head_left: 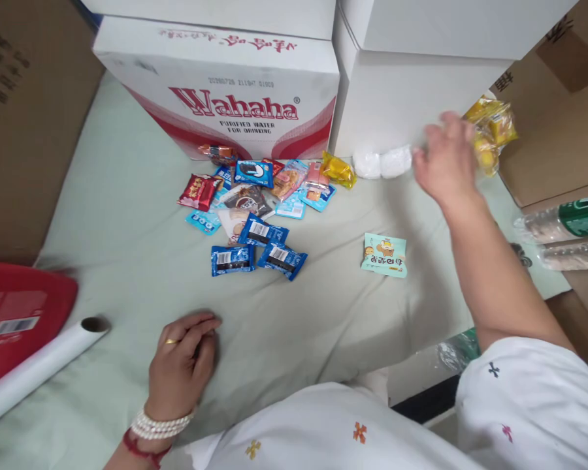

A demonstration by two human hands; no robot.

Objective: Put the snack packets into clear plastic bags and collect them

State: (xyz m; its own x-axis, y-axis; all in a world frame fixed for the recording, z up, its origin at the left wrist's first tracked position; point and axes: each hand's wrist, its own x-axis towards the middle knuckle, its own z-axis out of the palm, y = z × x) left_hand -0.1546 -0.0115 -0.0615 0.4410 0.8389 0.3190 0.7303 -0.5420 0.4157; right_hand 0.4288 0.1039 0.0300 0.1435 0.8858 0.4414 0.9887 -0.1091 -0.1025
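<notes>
Fingers (449, 119) of the right hand (443, 156) bent, slightly spread, blurred; well to the right of the Wahaha carton (235, 98), about level with its lower front edge. Cannot tell about any grip: tips smeared, undersides turned away. Nearest to them, white wrapped packets (396, 161) on the side toward the carton, yellow packets (494, 134) on the side away from it. Contact with either uncertain from this angle.

Fingers of the left hand (181, 365) loosely folded, tips drawn in near the thumb, nothing visible between; resting on the surface (323, 313), well out in front of the carton, toward its left side.

Mixed snack packets (289, 179) heaped just in front of the carton, overlapping; blue packets (232, 261) at the edge farthest from it. Single mint-green packet (385, 254) apart from the heap, in front and to the right of the carton. Plain white box (402, 98) directly right of the carton. Bottles (585, 219) on their sides, far right of the carton, beyond the forearm.

Possible trouble, by judgement: white wrapped packets nudged toward the carton by the palm, given so little room; yellow packets dragged together or dropped, from a pinch on loose, slick film alone; bottles set rolling by an elbow swung away from the carton, being round-sided; heap slumping off the carton if brushed, from overlapping glossy wrappers.
</notes>
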